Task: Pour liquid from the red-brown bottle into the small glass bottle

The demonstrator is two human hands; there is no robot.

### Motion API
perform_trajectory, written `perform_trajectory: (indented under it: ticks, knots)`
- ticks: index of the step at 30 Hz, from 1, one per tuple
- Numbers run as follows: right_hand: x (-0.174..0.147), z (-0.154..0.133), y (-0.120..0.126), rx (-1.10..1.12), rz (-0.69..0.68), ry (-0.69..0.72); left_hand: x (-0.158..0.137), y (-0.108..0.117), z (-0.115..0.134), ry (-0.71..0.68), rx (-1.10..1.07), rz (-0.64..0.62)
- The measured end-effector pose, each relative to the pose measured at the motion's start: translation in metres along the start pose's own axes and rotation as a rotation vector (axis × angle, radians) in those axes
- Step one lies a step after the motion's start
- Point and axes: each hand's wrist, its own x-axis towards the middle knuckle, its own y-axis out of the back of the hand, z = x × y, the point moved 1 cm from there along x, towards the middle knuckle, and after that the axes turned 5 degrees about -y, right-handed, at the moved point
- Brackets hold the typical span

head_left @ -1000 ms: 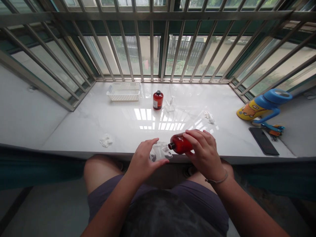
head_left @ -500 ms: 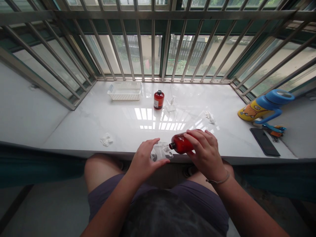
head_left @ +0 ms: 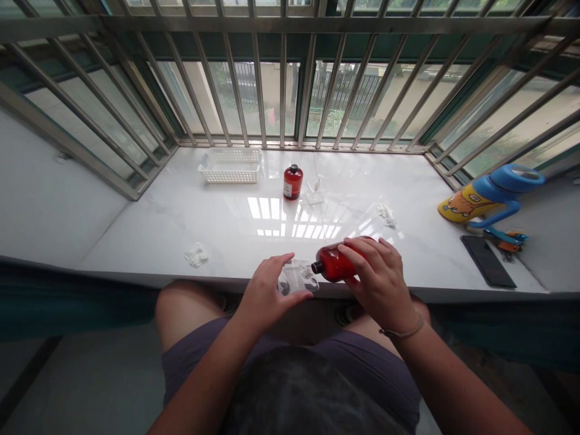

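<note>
Bottle (head_left: 333, 264), red with a black neck, lies tipped nearly on its side in the air at the counter's near edge, its uncapped mouth facing left. The right hand (head_left: 380, 281) grasps it around the body from above, fingers over the top and thumb beneath. Just beside the mouth is the threaded neck of a clear vessel (head_left: 295, 278), pinched between the thumb and fingers of the left hand (head_left: 267, 290). Whether mouth and neck touch cannot be told, and no stream of liquid shows between them.

Very little has changed over the last second: both grips, the tilt and the gap between the two openings look the same, and the whole scene has only slid slightly in view. That steadiness suggests a slow, careful pour in progress, with alignment of the two necks being what matters most.

Further out on the white counter (head_left: 145, 241), a second bottle (head_left: 293, 183), capped, stands upright next to a small clear piece (head_left: 314, 192). A basket (head_left: 233, 177) sits to its left; one white wad (head_left: 196, 255) lies near the left hand, another (head_left: 386, 214) beyond the right. At far right are a flask (head_left: 469, 202), keys (head_left: 510, 240) and a phone (head_left: 488, 261).
</note>
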Motion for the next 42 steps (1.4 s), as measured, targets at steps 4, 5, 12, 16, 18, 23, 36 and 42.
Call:
perform_trajectory:
  ticks: [4, 5, 12, 16, 18, 23, 36, 42]
  knots:
    - [0.0002, -0.0001, 0.0005, -0.004, -0.007, -0.001, -0.0001, -0.0005, -0.0009, 0.002, -0.004, -0.001]
    - [0.0002, -0.0001, 0.0006, -0.006, -0.008, -0.001, -0.0001, -0.0006, -0.0011, 0.002, -0.004, 0.001]
    - [0.0002, 0.0003, 0.0013, -0.015, -0.014, 0.010, -0.0001, -0.0019, -0.0028, -0.008, -0.008, 0.008]
    - [0.0002, -0.0005, 0.0022, -0.022, -0.019, 0.007, -0.0003, -0.0028, -0.0039, -0.006, -0.013, 0.005]
    - [0.0000, -0.0006, 0.0023, -0.023, -0.020, 0.005, -0.0004, -0.0032, -0.0042, 0.000, -0.016, 0.000]
    - [-0.0009, 0.0006, 0.0013, -0.021, -0.022, 0.012, -0.0009, -0.0050, -0.0045, 0.006, -0.030, -0.012]
    - [-0.0009, 0.0014, 0.0014, -0.032, -0.018, 0.027, -0.0001, -0.0071, -0.0052, 0.035, -0.060, -0.011]
    - [-0.0005, 0.0014, 0.0017, -0.036, -0.022, 0.029, -0.0007, -0.0097, -0.0065, 0.045, -0.065, -0.018]
